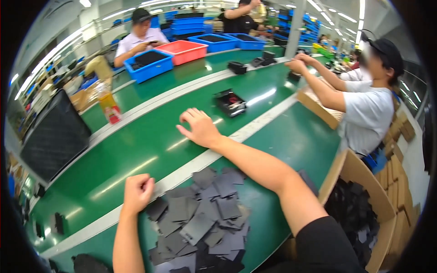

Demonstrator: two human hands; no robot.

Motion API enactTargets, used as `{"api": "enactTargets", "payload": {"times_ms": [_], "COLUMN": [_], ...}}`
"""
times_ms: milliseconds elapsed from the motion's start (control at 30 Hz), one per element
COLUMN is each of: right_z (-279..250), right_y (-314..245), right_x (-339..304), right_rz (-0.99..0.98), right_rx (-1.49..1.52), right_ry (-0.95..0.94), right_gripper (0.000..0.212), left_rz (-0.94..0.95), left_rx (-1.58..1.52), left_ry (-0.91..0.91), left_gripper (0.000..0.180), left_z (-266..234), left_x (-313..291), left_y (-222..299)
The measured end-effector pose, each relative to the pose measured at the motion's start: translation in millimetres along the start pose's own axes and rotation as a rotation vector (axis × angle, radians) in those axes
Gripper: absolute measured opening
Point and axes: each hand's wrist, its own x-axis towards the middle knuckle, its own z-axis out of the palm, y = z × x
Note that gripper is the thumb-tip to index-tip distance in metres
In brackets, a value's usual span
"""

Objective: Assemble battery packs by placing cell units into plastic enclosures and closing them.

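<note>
My right hand (200,129) is stretched out over the green conveyor belt (123,170), palm down, fingers apart with nothing in them. Beyond it, slightly to the right, lies a black open-topped casing (230,102) with red wires and small parts inside; hand and casing are apart. My left hand (138,193) is closed above the belt's near pale rail, and whatever its curled fingers may hold is hidden. Between my forearms spreads a loose pile of dark grey flat rectangular pieces (195,227) on the green worktop (268,218).
A cardboard box (387,227) full of black pieces stands at my right. Across the belt are blue bins (148,75), a red bin (184,52) and a bottle (109,105). One co-worker (371,100) works at the right, others opposite. Small black parts (59,223) lie at left.
</note>
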Motion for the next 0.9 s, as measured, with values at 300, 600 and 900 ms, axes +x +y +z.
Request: {"api": "enactTargets", "payload": {"times_ms": [300,600,900], "right_z": [-15.0,-9.2,-14.3], "right_y": [85.3,77.2,60.7], "right_x": [-16.4,-4.4,3.6], "right_rz": [0.261,0.473,0.220], "right_rx": [-0.641,-0.599,-0.514], "right_ry": [-0.109,-0.107,-0.158], "right_gripper": [0.059,0.059,0.051], "left_rz": [-0.048,-0.026,-0.055], "left_rx": [-0.055,-0.023,0.031], "left_ry": [0.032,0.063,0.080], "left_gripper": [0.028,0.027,0.028], "left_z": [7.1,5.3,-0.2], "left_x": [3.5,3.7,0.8], "left_y": [5.7,1.5,-3.7]}}
